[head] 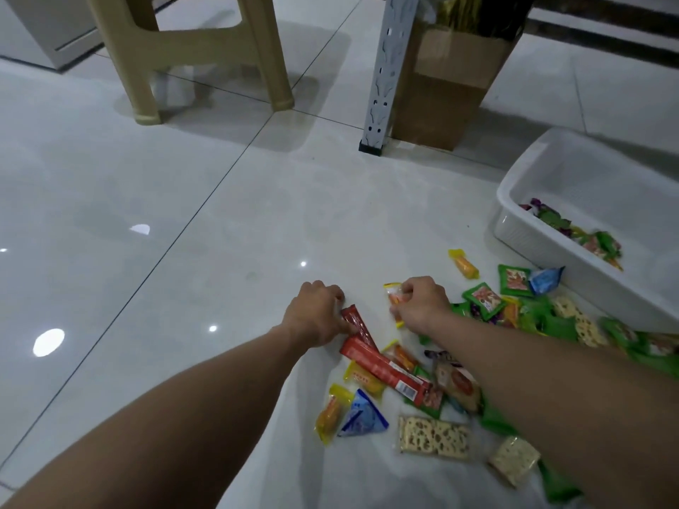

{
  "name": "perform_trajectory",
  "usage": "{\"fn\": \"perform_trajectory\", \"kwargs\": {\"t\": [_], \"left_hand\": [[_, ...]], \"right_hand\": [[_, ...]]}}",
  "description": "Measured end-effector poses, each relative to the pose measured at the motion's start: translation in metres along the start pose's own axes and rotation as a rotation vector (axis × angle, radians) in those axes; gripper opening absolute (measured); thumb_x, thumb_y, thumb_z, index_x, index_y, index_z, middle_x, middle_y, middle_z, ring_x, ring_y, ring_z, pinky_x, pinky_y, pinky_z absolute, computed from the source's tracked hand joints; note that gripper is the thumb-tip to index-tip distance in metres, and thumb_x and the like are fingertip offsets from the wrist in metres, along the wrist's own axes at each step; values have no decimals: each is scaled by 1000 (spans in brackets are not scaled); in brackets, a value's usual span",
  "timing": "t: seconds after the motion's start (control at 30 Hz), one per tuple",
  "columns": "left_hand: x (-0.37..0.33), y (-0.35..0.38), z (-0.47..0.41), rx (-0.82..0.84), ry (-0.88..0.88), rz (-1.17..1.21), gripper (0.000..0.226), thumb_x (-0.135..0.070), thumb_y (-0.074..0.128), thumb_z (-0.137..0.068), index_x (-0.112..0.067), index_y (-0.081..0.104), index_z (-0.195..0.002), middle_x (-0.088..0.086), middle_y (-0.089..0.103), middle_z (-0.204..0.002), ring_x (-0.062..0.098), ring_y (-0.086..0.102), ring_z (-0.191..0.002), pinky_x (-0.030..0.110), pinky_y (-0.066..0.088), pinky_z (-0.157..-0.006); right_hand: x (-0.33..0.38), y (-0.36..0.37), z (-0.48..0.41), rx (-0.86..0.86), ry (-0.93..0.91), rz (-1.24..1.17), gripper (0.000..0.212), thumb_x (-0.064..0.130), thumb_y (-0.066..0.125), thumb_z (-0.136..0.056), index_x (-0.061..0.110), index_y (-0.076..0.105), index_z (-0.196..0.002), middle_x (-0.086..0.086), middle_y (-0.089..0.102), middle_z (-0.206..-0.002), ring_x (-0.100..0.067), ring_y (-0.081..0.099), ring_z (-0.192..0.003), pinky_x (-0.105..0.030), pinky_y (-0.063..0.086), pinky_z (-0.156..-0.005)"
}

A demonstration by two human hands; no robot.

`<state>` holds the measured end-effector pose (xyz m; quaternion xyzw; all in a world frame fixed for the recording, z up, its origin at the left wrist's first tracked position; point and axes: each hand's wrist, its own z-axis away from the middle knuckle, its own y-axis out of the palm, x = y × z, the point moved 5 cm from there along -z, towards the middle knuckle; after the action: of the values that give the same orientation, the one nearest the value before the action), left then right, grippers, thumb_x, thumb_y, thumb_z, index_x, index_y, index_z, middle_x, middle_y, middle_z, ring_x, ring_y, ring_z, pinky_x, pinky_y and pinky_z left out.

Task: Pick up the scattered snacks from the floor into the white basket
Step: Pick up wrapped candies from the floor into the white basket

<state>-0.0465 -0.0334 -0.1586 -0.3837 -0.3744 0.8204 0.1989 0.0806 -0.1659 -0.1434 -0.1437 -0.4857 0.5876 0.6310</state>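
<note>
Several wrapped snacks lie scattered on the white tiled floor at lower right. My left hand (319, 313) pinches the top end of a long red stick packet (357, 322), which lies on the floor over a second red packet (384, 369). My right hand (421, 302) grips a small yellow-and-orange packet (394, 296) at the floor. The white basket (514, 200) stands at the right with several snacks in its near corner. Green packets (484, 300), blue triangular packets (362, 416) and pale lotus-root packs (433, 437) lie around my forearms.
A beige plastic stool (147, 67) stands at the back left. A grey perforated metal post (382, 86) and a brown cardboard box (452, 79) stand behind the snacks. Bare glossy tiles stretch to the left.
</note>
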Motion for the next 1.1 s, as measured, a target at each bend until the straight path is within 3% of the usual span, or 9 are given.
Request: {"fn": "perform_trajectory", "kwargs": {"t": [0.17, 0.3, 0.4, 0.5, 0.63, 0.8, 0.87, 0.97, 1.1], "left_hand": [[-7, 14, -8, -65, -22, -84, 47, -50, 75, -72, -20, 58, -103, 3, 50, -110, 21, 40, -110, 34, 44, -91], [-12, 16, -13, -56, -55, -33, 41, -43, 76, -74, -19, 57, -101, 2, 50, -109, 22, 41, -108, 34, 43, -90], [-14, 16, -16, -71, -112, 238, 31, -25, 76, -76, -19, 52, -96, 3, 57, -102, 21, 51, -99, 35, 49, -84], [-21, 14, -18, -80, -132, 580, 24, -5, 68, -83, -15, 51, -96, 7, 63, -88, 19, 59, -80, 28, 49, -66], [-44, -3, -26, -170, -71, 802, 28, 7, 58, -86, -20, 54, -87, 12, 58, -84, 20, 57, -68, 28, 50, -57], [-92, -33, -46, -265, 43, 823, 37, 7, 56, -85, -30, 60, -85, 12, 60, -87, 36, 64, -79, 50, 58, -72], [-117, -43, -54, -272, 94, 816, 34, 6, 57, -86, -27, 61, -89, 12, 60, -89, 32, 63, -76, 51, 58, -72], [-156, -55, -66, -285, 156, 798, 32, 6, 57, -87, -25, 61, -93, 14, 61, -94, 34, 63, -79, 49, 58, -70], [-214, -53, -79, -271, 217, 809, 33, 6, 58, -86, -27, 62, -91, 15, 62, -94, 34, 63, -80, 46, 59, -68]], "right_hand": [[-10, -13, -4, -35, 22, -71, 29, 10, 74, -80, 9, 62, -107, -12, 63, -111, -26, 60, -101, -26, 47, -77], [-16, -22, -9, -43, 31, -112, 25, 9, 74, -79, 9, 61, -100, -11, 64, -107, -24, 60, -98, -25, 46, -75], [-17, -31, -15, -47, 23, -145, 24, 9, 77, -77, 12, 59, -93, -11, 63, -106, -23, 59, -95, -26, 46, -75], [-13, -47, -21, -63, 5, -179, 27, 13, 79, -75, 15, 58, -91, -9, 65, -106, -22, 60, -95, -25, 45, -75], [-10, -76, -31, -149, -10, -263, 28, 16, 83, -69, 20, 61, -85, -8, 67, -108, -25, 63, -100, -29, 51, -85], [-16, -116, -35, -197, -50, -417, 26, 14, 83, -69, 23, 58, -71, -9, 69, -102, -25, 66, -93, -35, 55, -82], [-23, -136, -33, -204, -59, -472, 26, 9, 81, -71, 22, 59, -71, -8, 70, -96, -24, 67, -87, -34, 56, -76], [-33, -171, -29, -222, -93, -569, 23, 1, 78, -74, 14, 59, -75, -10, 71, -91, -19, 66, -77, -22, 51, -60], [-64, -226, -36, -342, -48, -595, 23, 6, 82, -71, 14, 61, -75, -6, 66, -87, -19, 62, -81, -26, 51, -68]]}}
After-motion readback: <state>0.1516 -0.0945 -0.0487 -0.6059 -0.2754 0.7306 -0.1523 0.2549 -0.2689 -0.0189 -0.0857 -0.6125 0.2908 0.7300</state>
